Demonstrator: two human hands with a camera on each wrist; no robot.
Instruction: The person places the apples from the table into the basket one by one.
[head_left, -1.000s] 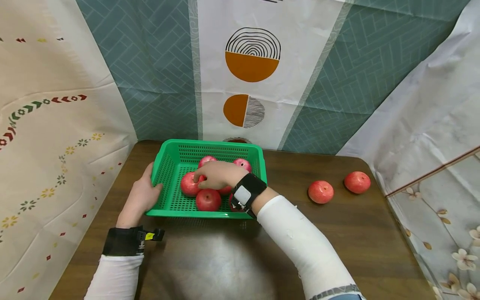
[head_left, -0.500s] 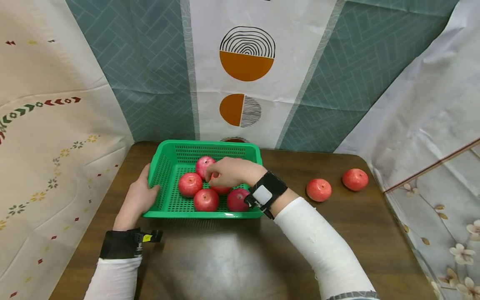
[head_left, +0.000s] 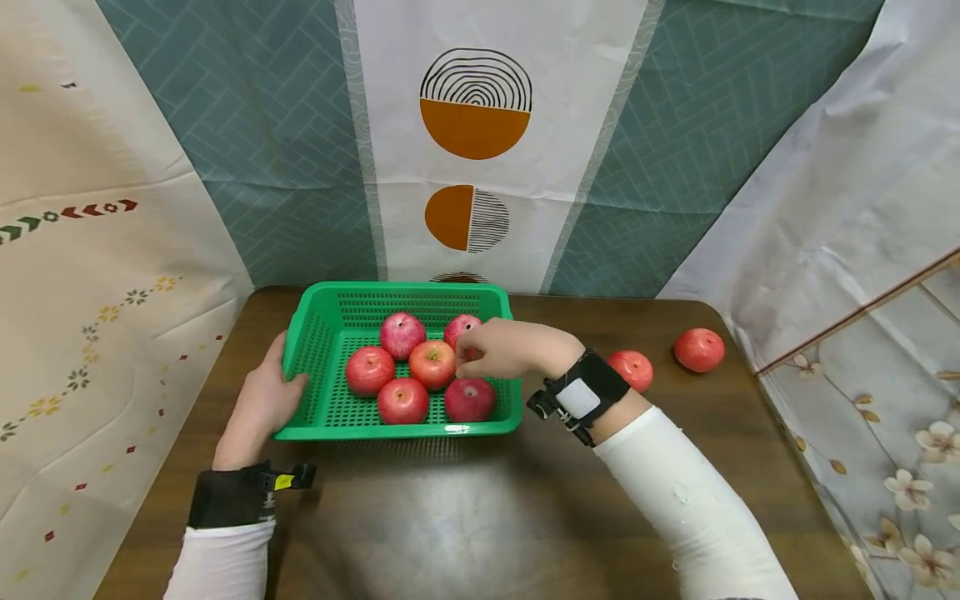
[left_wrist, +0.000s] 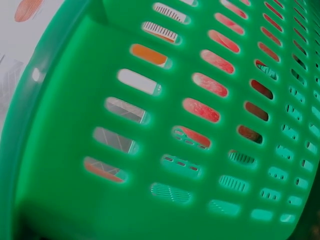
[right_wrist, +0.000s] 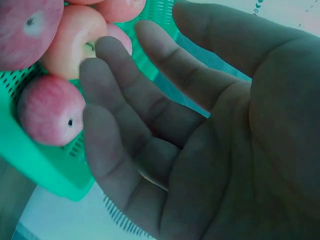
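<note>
A green plastic basket (head_left: 390,432) with slotted walls holds several red apples (head_left: 402,401), laid out across its middle and right side. My left hand (head_left: 266,396) grips the basket's left rim, thumb over the edge; the left wrist view is filled by the basket wall (left_wrist: 60,150), with red showing through its slots. Over the right end of the basket, my right hand (head_left: 513,348) hovers near a dark red apple (head_left: 470,400). Its palm holds nothing in the right wrist view, where the loosely bent fingers overlap the basket's edge beside a pinkish apple (right_wrist: 52,110).
Two more apples lie on the wooden table (head_left: 450,517) to the right: one (head_left: 632,369) partly behind the right wrist, another (head_left: 699,349) farther out. A patterned cloth (head_left: 300,167) hangs along the table's back edge, with other cloths at both sides.
My right hand has drawn back rightward from the middle apples, uncovering them. The left hand stays on the rim. The whole view has shifted slightly.
</note>
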